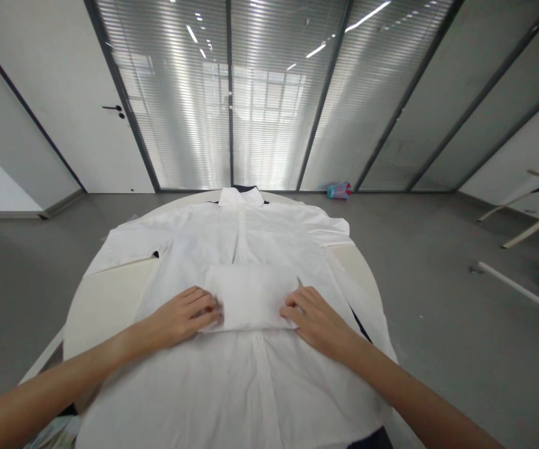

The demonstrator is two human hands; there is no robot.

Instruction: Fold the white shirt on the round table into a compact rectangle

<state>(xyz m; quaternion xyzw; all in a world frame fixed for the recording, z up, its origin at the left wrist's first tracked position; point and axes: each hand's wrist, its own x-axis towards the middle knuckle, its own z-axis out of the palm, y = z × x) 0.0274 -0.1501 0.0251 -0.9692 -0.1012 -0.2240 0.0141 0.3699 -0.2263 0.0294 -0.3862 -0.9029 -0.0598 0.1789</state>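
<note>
A white button-front shirt [213, 386] with a stand collar lies spread front up, its collar at the far side. Over its middle is a flat white rectangle [251, 296] that looks like folded cloth; its exact kind I cannot tell. My left hand [197, 313] has curled fingers gripping its left edge. On the right edge, my right hand [307, 312] grips with bent fingers. A small grey sliver shows just above the right fingers, too blurred to name. Dark fabric [246, 188] peeks out behind the collar and at the shirt's lower right.
Beneath the shirt is a pale round table [103, 305], its rim showing at left and right. A blue and pink basket [339, 190] lies on the grey floor by the glass partition. White furniture legs [531, 232] stand at far right. A door is at far left.
</note>
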